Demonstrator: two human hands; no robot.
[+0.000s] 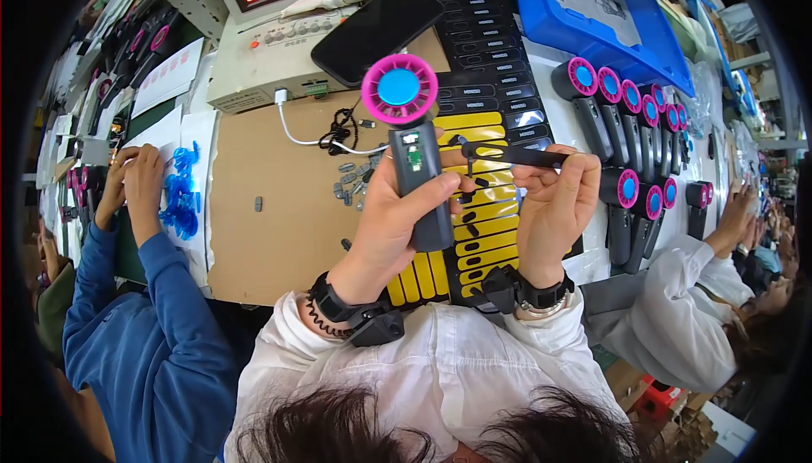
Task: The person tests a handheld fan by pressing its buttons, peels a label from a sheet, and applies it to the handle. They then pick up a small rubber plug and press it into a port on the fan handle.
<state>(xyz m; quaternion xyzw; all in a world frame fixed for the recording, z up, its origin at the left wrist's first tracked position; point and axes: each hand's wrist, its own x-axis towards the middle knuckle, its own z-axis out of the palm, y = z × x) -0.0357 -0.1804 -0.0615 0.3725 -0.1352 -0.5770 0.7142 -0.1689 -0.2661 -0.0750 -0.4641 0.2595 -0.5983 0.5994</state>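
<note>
My left hand [381, 224] is wrapped round the dark grey handle of a handheld fan [400, 88], its pink-rimmed head with a blue centre pointing away from me. An opening in the handle shows a small green circuit board with lit spots. To the right, my right hand [560, 205] pinches one end of a long, thin black strip [518, 155] between thumb and fingers. The strip's other end reaches close to the fan handle; whether they touch I cannot tell. Beneath both hands lies a sheet of yellow and black labels [486, 247].
Small grey parts [348, 184] lie scattered on the brown board [254, 252]. Behind stand a power supply [254, 65] and a black phone [378, 33]. Several finished-looking fans [622, 125] and a blue bin [533, 6] are right. Co-workers' hands [144, 180] work at left and right.
</note>
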